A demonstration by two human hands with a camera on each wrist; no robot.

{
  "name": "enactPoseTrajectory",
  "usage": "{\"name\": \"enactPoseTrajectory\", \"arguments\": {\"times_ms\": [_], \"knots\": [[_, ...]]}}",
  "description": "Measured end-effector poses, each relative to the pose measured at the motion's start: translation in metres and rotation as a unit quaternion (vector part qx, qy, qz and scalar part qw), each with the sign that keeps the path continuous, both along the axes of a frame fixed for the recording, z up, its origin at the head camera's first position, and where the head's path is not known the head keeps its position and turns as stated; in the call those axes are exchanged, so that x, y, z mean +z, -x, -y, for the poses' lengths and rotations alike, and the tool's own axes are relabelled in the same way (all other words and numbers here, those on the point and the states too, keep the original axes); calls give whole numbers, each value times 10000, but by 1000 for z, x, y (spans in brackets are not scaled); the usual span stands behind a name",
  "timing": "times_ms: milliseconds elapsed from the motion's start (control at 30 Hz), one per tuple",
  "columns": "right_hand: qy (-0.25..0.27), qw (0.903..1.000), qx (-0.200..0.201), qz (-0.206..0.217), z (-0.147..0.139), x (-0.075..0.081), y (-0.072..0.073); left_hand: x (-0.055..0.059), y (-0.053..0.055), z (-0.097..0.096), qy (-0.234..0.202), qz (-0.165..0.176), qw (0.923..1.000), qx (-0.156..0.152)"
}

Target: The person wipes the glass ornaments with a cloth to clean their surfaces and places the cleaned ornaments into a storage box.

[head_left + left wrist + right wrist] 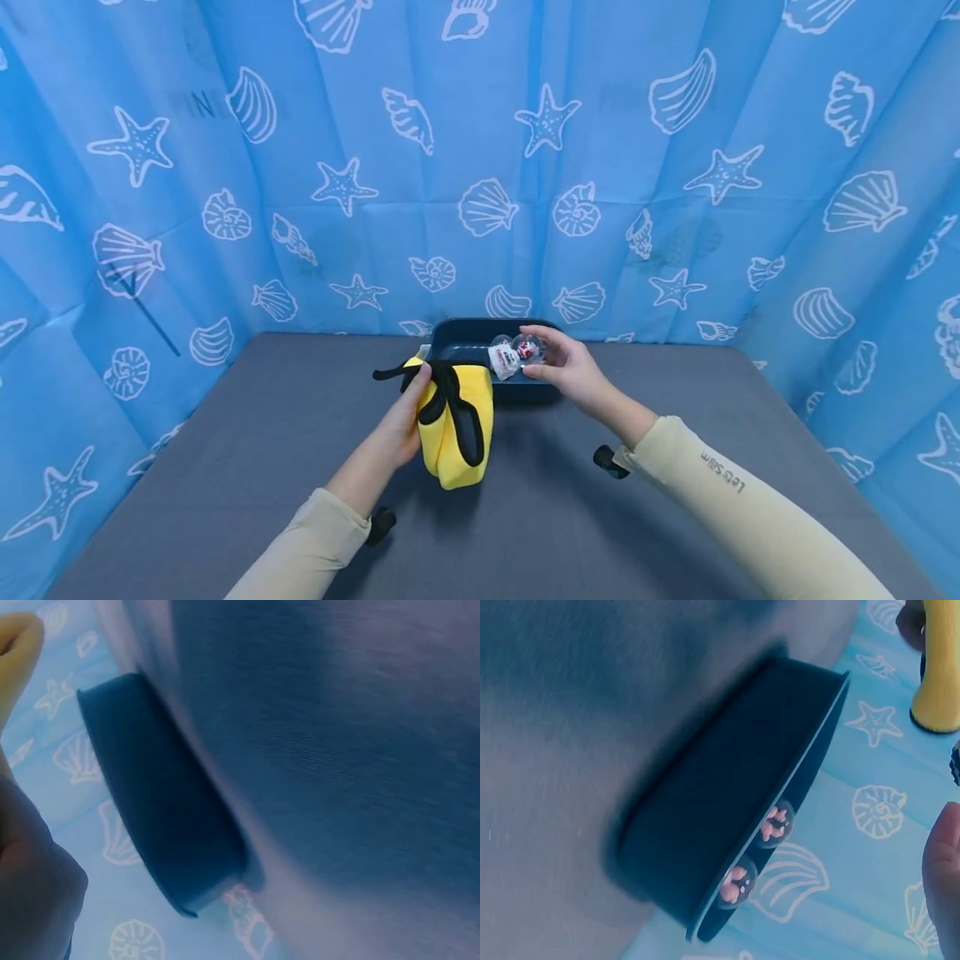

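In the head view my left hand grips a yellow cloth pouch with black trim and a loose black strap, held in front of a dark blue tray. My right hand pinches a clear ball with a small red-and-white figure inside, over the tray's right part. A white printed piece is right beside the ball, on its left. Through the right wrist view, two clear domes with pink figures show at the tray's rim. The left wrist view catches only part of the left hand and pouch.
A grey cloth-covered table lies under the tray, which stands at its back edge. Blue curtains with white shells and starfish enclose the back and sides. Black wrist devices sit at both sleeves.
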State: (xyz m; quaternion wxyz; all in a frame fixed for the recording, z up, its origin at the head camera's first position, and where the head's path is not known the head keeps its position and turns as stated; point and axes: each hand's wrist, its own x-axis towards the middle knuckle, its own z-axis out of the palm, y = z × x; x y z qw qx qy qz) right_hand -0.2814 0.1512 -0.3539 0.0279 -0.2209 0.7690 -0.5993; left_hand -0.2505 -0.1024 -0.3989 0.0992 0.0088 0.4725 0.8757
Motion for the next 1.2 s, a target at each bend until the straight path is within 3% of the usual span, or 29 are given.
{"name": "enactPoseTrajectory", "arguments": {"times_ms": [133, 333, 500, 733, 933, 1200], "knots": [[-422, 9991, 67, 60, 1, 6, 11, -3, -2, 12, -188, 238, 9995, -84], [-1226, 9920, 221, -194, 7, 17, 33, -7, -5, 32, -110, 451, 9984, -333], [-1962, 9792, 379, -355, 15, 20, 55, -8, -7, 45, -70, 534, 9977, -413], [-2750, 9574, 642, -605, 31, 23, 86, -10, -8, 56, -24, 533, 9983, -224], [-3102, 9437, 1091, -368, 36, 20, 111, -13, -7, 57, -72, 663, 9976, -163], [-3589, 9248, 1200, -396, 47, 11, 134, -16, -11, 54, -155, 613, 9979, -105]]}}
